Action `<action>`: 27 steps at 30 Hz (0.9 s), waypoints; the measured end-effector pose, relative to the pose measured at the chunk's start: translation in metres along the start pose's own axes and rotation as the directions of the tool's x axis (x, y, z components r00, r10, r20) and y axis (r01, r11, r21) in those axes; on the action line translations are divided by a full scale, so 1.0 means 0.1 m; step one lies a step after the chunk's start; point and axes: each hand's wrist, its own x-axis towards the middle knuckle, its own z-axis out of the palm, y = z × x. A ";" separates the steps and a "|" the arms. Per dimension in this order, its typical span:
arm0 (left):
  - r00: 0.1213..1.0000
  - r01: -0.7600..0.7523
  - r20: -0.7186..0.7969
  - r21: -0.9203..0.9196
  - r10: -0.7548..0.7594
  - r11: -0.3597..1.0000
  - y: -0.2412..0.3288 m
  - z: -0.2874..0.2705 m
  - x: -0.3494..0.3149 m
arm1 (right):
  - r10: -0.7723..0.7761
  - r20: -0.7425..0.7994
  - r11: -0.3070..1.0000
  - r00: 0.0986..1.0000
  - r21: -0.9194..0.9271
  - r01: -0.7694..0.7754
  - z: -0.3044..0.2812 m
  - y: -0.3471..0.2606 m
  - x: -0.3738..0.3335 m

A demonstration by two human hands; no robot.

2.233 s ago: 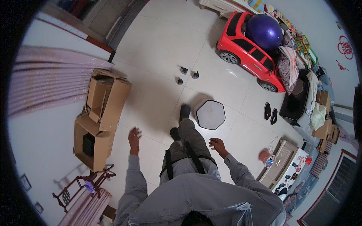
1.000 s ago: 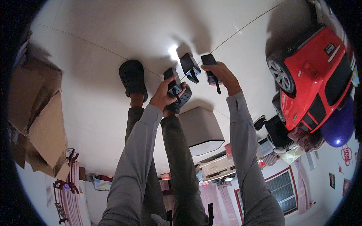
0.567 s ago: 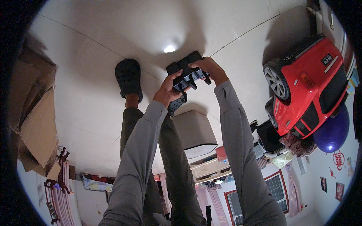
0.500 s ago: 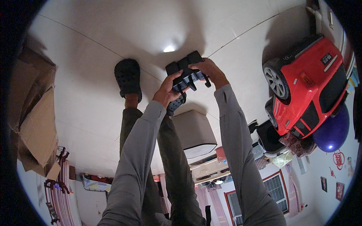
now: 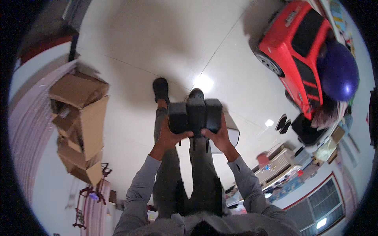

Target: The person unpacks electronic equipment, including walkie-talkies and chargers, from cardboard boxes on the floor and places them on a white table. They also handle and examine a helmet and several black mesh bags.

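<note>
Head view: three dark blocky devices (image 5: pixel 195 115) are held side by side at chest height above the tiled floor (image 5: pixel 130 35), hiding most of both palms; what they are is hard to tell. The left hand (image 5: pixel 170 137) grips the left one from below, and the right hand (image 5: pixel 219 137) grips the right one. A red toy car (image 5: pixel 299 51) stands well apart.

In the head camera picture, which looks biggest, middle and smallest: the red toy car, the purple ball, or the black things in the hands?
1. Red toy car, clearly the largest.
2 and 3. Purple ball and the cluster of black blocks held in both hands look about alike. The blocks sit much nearer the camera, so I won't rank these two.
</note>
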 end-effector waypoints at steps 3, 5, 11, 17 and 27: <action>0.967 -0.126 0.241 0.158 0.086 0.979 1.05 0.32 -1.37 | -0.025 0.012 0.996 1.000 0.091 0.023 0.04 -0.80 -1.67; 0.920 -0.181 0.379 0.182 0.101 0.967 1.51 0.49 -2.22 | 0.060 -0.021 0.998 0.998 0.016 -0.059 0.08 -1.25 -2.76; 0.592 -0.611 0.754 0.187 0.286 0.770 2.45 1.43 -4.30 | -0.576 -0.385 0.814 0.721 -0.189 0.549 0.30 -1.78 -5.64; 0.043 -0.681 0.961 -0.172 0.273 0.712 2.57 2.35 -6.17 | -0.738 -0.591 0.534 0.324 -0.220 0.817 0.67 -1.40 -7.87; -0.504 -0.524 0.831 -0.510 0.234 0.682 1.06 3.58 -9.19 | -0.622 -0.697 0.170 -0.355 -0.563 0.809 0.99 0.27 -10.82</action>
